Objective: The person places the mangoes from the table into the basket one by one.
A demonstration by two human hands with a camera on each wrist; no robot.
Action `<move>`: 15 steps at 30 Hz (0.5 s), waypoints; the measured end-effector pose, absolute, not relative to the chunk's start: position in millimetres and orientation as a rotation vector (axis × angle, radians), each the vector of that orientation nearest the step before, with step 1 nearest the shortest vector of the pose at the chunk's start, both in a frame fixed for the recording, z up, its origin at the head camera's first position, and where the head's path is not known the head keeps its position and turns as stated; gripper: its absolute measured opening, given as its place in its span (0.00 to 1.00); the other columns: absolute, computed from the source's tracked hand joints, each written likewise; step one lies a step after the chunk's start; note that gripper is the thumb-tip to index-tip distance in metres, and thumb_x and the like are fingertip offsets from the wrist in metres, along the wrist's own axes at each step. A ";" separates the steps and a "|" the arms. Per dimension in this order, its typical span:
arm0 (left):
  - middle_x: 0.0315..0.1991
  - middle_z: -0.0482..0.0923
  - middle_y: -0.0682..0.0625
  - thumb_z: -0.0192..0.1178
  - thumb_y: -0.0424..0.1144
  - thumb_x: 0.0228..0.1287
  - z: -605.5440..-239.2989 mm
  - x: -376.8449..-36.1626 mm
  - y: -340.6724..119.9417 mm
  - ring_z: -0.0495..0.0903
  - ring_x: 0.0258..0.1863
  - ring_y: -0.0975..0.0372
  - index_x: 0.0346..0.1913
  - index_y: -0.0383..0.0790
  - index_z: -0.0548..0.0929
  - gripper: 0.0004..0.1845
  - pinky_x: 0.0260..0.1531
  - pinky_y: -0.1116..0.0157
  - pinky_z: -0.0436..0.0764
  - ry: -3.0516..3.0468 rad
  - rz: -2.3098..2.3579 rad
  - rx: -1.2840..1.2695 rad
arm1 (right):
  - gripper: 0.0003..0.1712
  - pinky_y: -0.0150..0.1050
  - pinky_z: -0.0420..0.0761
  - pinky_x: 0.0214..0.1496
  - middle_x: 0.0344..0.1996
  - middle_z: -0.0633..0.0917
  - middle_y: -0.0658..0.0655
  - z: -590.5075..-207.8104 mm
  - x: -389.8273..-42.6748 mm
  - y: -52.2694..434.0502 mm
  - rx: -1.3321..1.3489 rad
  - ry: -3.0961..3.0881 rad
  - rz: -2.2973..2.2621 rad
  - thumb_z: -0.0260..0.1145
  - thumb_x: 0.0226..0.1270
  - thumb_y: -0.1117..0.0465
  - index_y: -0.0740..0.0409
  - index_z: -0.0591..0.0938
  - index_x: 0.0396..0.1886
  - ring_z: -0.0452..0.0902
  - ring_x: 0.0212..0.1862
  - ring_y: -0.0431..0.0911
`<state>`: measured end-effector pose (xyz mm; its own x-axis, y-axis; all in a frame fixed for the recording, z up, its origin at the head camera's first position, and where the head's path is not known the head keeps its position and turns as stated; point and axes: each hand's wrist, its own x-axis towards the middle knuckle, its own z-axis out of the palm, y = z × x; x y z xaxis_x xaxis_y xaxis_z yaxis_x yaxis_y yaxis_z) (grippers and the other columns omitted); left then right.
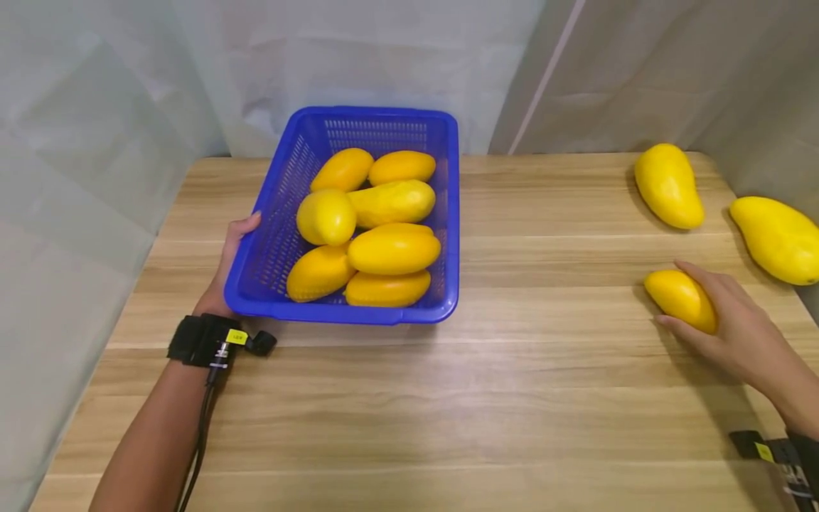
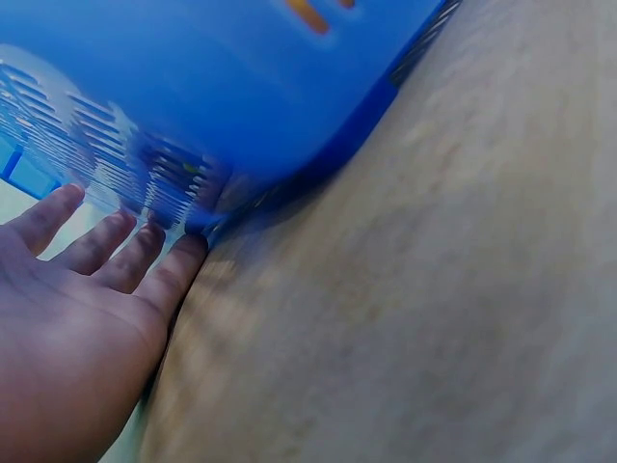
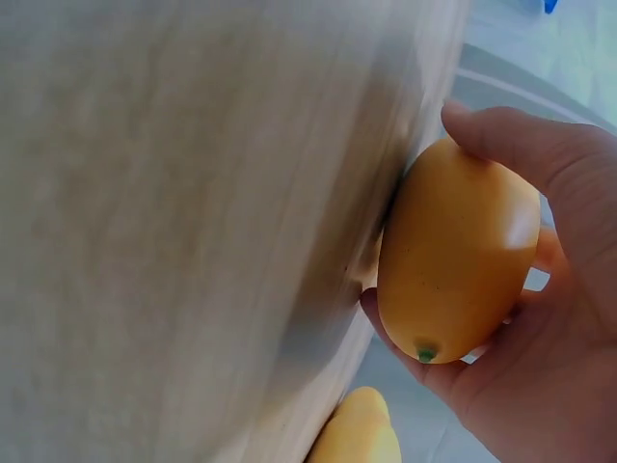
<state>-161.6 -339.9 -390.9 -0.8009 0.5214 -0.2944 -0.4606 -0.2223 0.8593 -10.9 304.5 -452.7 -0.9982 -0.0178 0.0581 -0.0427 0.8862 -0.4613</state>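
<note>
My left hand [image 1: 225, 274] rests flat against the left wall of the blue basket [image 1: 448, 213], fingers [image 2: 116, 253] straight along the plastic, steadying it without gripping. The basket sits on the wooden table [image 1: 544, 398] toward its back left and already holds seven yellow mangoes [image 1: 392, 247], piled close together, so I judge most of the gathering done. Well to the right, my right hand [image 1: 729, 327] curls around a small mango [image 1: 681, 300], thumb and fingers [image 3: 501, 145] wrapped over it; whether it has left the tabletop I cannot tell. Two larger loose mangoes [image 1: 668, 186] lie beyond it near the table's right edge, untouched. By my reckoning three fruits remain outside the basket, counting the one I hold.
</note>
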 end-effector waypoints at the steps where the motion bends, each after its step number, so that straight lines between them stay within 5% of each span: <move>1: 0.64 0.75 0.54 0.39 0.63 0.76 -390.8 -161.5 -340.0 0.78 0.55 0.61 0.79 0.59 0.56 0.33 0.55 0.63 0.79 1.420 2.060 0.076 | 0.52 0.69 0.62 0.49 0.61 0.66 0.80 -452.7 -10.6 304.4 0.040 -3.003 0.726 0.74 0.65 0.55 0.57 0.55 0.81 0.64 0.55 0.71; 15: 0.65 0.73 0.54 0.39 0.64 0.76 -389.8 -161.9 -339.2 0.77 0.55 0.61 0.80 0.59 0.55 0.34 0.55 0.63 0.79 1.450 2.054 0.080 | 0.50 0.69 0.61 0.54 0.64 0.68 0.79 -440.0 -24.3 299.5 0.088 -2.957 0.760 0.76 0.63 0.56 0.60 0.60 0.79 0.64 0.59 0.73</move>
